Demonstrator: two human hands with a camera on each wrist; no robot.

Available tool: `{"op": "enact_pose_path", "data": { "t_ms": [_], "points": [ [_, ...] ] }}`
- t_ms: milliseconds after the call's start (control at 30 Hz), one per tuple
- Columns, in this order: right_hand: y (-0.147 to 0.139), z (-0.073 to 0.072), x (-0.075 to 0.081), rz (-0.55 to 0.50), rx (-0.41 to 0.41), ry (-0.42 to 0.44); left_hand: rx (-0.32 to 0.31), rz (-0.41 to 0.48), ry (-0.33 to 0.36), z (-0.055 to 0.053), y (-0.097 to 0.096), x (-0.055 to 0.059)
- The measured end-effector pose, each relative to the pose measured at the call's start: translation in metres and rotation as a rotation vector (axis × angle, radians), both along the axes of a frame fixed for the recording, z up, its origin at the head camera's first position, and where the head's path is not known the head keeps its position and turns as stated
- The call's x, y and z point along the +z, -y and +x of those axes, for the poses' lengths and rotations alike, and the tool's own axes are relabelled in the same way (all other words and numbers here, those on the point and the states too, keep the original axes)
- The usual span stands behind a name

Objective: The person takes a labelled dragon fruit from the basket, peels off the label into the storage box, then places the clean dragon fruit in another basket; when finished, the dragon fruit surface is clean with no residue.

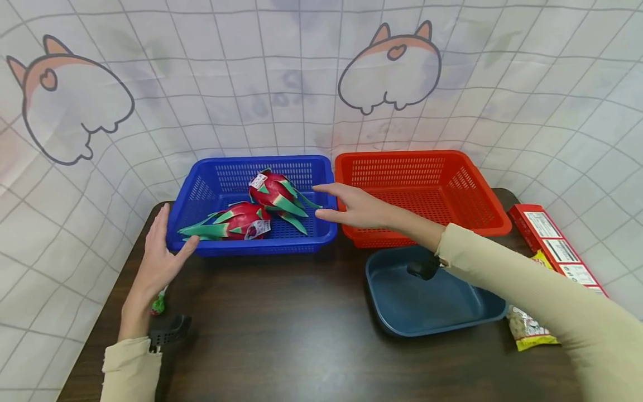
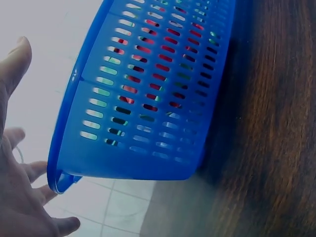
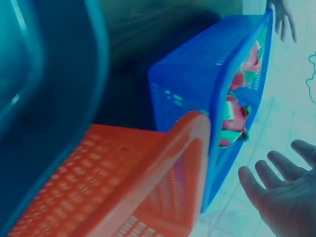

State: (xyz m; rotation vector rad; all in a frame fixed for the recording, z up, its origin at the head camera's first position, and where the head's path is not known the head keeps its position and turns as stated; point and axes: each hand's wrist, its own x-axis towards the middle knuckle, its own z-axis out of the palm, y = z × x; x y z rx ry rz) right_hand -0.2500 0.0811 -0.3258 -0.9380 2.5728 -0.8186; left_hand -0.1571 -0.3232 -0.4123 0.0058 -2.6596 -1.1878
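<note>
Two dragon fruits lie in a blue plastic basket (image 1: 261, 249): one dragon fruit (image 1: 273, 190) at the back right, the other dragon fruit (image 1: 236, 219) at the front left, each with a label. My left hand (image 1: 159, 265) is at the basket's left end, thumb spread from the fingers, holding nothing. In the left wrist view its fingers are beside the blue rim; whether they touch it I cannot tell. Above the right end of the basket is my right hand (image 1: 354, 206), thumb and fingers apart and nothing between them.
A red basket (image 1: 482, 192) stands right of the blue one. In front of it is a dark blue tub (image 1: 432, 326). A red box (image 1: 540, 223) and a yellow-edged bag (image 1: 534, 338) lie at the right. A small green-and-red item (image 1: 158, 304) lies by the left wrist.
</note>
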Motion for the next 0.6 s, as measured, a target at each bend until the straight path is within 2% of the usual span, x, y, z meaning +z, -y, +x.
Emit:
{"op": "enact_pose_path", "data": {
  "t_ms": [300,467,600],
  "points": [
    [0.057,-0.02,0.008,0.069,0.151,-0.012,0.049,0.09,0.006,-0.002,0.008,-0.004],
    [0.09,-0.031,0.012,0.043,0.227,-0.023,0.072,0.199,0.017,-0.004,0.01,-0.005],
    [0.113,-0.04,0.014,0.095,0.282,-0.013,0.073,0.267,0.037,-0.008,0.009,-0.009]
  ]
}}
